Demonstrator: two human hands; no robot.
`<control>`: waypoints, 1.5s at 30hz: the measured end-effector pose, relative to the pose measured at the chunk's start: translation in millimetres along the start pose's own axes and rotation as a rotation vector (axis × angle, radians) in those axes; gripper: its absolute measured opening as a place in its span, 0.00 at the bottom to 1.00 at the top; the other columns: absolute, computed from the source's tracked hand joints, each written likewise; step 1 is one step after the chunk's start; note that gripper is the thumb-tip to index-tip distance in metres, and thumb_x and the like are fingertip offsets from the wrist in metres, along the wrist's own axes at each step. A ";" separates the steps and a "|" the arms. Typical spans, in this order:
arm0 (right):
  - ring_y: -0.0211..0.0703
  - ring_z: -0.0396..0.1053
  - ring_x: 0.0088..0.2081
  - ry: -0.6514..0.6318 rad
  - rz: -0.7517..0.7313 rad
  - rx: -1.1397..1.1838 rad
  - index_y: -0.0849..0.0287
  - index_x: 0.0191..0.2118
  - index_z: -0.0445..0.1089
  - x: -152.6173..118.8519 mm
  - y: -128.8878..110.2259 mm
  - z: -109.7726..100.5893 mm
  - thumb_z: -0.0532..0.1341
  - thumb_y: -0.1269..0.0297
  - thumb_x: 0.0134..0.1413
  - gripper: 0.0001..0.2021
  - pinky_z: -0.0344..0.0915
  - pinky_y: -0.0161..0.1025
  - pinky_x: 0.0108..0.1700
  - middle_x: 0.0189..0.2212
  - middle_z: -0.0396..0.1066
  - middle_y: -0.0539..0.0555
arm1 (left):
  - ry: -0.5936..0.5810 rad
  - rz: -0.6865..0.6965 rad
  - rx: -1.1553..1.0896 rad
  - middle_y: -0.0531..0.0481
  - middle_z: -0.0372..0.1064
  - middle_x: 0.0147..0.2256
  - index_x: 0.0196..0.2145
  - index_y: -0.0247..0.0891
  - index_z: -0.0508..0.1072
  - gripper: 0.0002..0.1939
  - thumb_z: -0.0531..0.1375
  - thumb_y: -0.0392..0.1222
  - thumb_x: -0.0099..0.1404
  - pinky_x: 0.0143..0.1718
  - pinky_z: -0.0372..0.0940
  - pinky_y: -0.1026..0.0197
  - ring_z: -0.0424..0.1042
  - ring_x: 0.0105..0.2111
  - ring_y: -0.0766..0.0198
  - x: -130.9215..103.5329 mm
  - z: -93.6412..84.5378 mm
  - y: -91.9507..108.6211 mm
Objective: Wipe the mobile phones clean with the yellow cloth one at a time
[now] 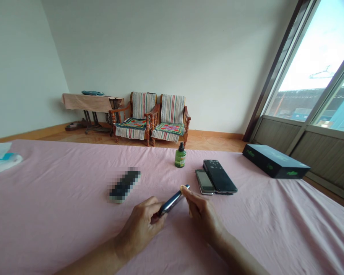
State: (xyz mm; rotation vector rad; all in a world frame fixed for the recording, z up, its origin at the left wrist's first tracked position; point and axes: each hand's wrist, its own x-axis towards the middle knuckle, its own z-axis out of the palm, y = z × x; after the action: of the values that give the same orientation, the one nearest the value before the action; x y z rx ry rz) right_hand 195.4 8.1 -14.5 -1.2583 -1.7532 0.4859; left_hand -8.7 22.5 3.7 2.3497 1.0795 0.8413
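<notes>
A slim dark phone (172, 202) is held on edge above the pink cloth, tilted up to the right. My left hand (145, 221) grips its lower left end between thumb and fingers. At the upper right end, my right hand (202, 214) pinches a small pale piece, perhaps cloth, against the phone's edge. Left of the hands lies a pixelated dark object (124, 186). To the right, a small phone (205, 181) rests against a larger black phone or case (219, 177). A green bottle with a black top (180, 156) stands upright beyond the hands.
The pink cloth (60, 191) covers a wide surface. A black box (275, 161) sits at its right back edge, a tissue pack (4, 162) at far left. Beyond are two wooden chairs (169, 128), a cloth-covered sewing table (87, 102) and a window (304, 76).
</notes>
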 end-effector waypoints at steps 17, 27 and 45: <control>0.50 0.70 0.50 0.100 0.004 -0.043 0.60 0.57 0.66 2.3 13.5 -3.5 0.50 0.68 0.61 0.20 0.66 0.46 0.50 0.51 0.71 0.60 | 0.007 -0.013 0.026 0.53 0.65 0.28 0.32 0.38 0.74 0.07 0.57 0.30 0.61 0.29 0.59 0.67 0.67 0.28 0.65 -0.7 0.0 0.2; 0.38 0.70 0.29 -0.033 -0.121 -0.024 0.65 0.57 0.65 -9.5 -4.1 18.8 0.48 0.69 0.62 0.20 0.67 0.32 0.34 0.29 0.73 0.55 | 0.051 -0.023 0.021 0.52 0.66 0.28 0.30 0.37 0.73 0.07 0.56 0.30 0.62 0.28 0.59 0.67 0.68 0.29 0.64 -1.4 2.1 -2.0; 0.28 0.42 0.15 0.022 0.501 0.921 0.61 0.37 0.71 -8.9 -48.0 -6.0 0.63 0.50 0.50 0.17 0.41 0.27 0.15 0.14 0.48 0.41 | 0.451 0.138 -0.068 0.51 0.67 0.34 0.42 0.39 0.67 0.05 0.55 0.36 0.68 0.35 0.62 0.65 0.67 0.32 0.64 -1.1 -10.2 1.1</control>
State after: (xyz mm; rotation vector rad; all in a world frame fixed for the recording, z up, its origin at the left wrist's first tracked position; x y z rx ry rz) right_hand 175.0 -20.4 19.9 -0.9720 -0.9395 1.3677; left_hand -15.5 22.2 11.5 2.2530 1.0379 1.4862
